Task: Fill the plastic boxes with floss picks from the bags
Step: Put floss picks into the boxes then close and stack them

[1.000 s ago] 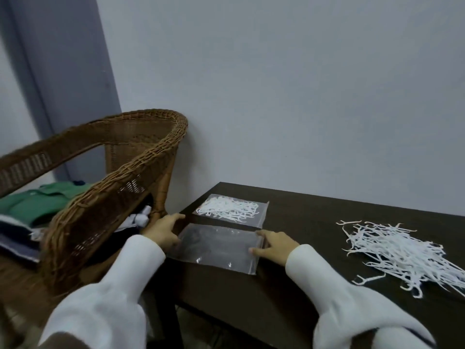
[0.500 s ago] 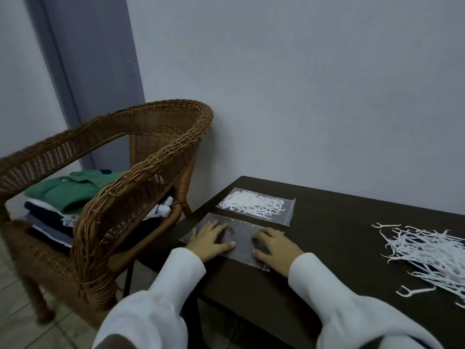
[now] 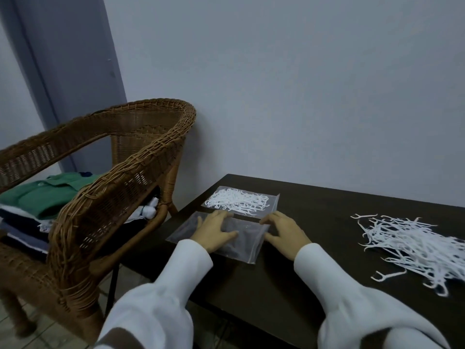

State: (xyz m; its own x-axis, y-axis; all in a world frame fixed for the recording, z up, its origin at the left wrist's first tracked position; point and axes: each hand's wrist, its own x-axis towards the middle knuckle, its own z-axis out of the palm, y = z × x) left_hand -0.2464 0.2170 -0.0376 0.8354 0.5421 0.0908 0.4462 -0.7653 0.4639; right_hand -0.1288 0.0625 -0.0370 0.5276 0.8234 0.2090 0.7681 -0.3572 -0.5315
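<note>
An empty clear zip bag (image 3: 241,244) lies flat near the left end of the dark table (image 3: 314,212). My left hand (image 3: 214,231) rests flat on the bag, fingers spread. My right hand (image 3: 285,233) lies at the bag's right edge, fingertips on it and thumb at the edge. Just behind them lies a second clear bag full of white floss picks (image 3: 240,201). A loose heap of white floss picks (image 3: 415,245) covers the table at the right. No plastic box is in view.
A wicker chair (image 3: 120,187) stands close against the table's left end, with folded clothes (image 3: 47,197) stacked on its seat. A plain wall runs right behind the table. The table's front edge is near my sleeves.
My left hand moved from the bag's left edge onto its middle. My right hand shifted slightly along the right edge. The view swung left and down.
</note>
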